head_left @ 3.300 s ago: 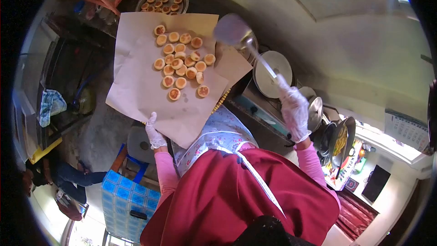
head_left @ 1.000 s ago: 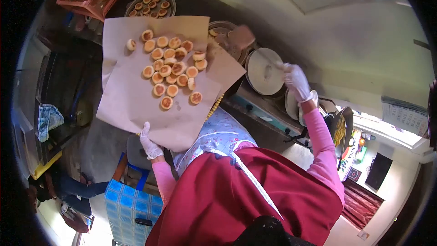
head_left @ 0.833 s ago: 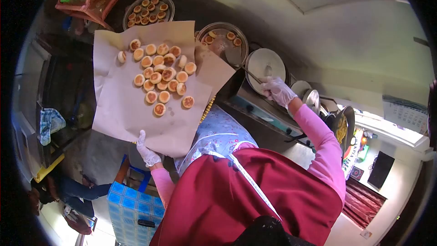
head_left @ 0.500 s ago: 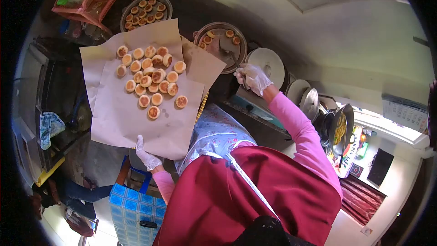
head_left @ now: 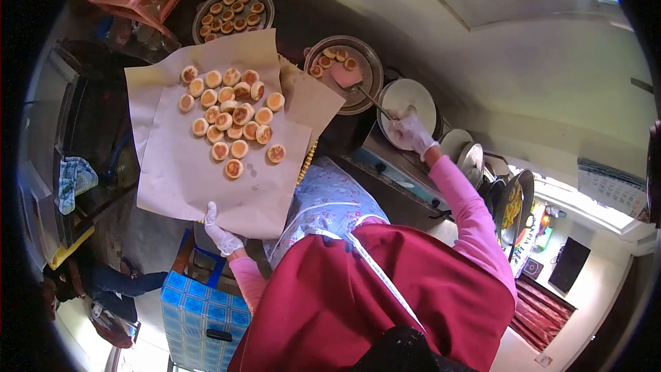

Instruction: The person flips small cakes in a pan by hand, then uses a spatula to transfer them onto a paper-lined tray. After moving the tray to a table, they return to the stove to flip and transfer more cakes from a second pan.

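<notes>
In a thin clear glove, my right hand point(head_left: 413, 132) grips the handle of a spatula point(head_left: 347, 76). Its broad flat blade is inside a round pan point(head_left: 378, 72), beside several small browned buns point(head_left: 324, 63). My left hand point(head_left: 222, 235), gloved too, holds the near edge of a paper-lined tray; the thumb shows and the other fingers are hidden beneath. Brown paper point(head_left: 179, 179) covers the tray, and a yellow woven rim point(head_left: 307, 163) shows at its right side. Many round flat buns point(head_left: 223, 120) with browned tops lie loosely on the paper, some overlapping.
Another round pan point(head_left: 270, 10) of browned buns stands behind the tray. A white round lid or pan point(head_left: 407, 96) sits right of the spatula pan, above the stove front point(head_left: 396, 173). A pink rack point(head_left: 148, 3) is at far left; a person's legs point(head_left: 127, 284) show lower left.
My right hand has moved right and slightly down with the spatula. The blade now shows flat in the pan, and the buns there sit closer together. My left hand stays on the tray.
</notes>
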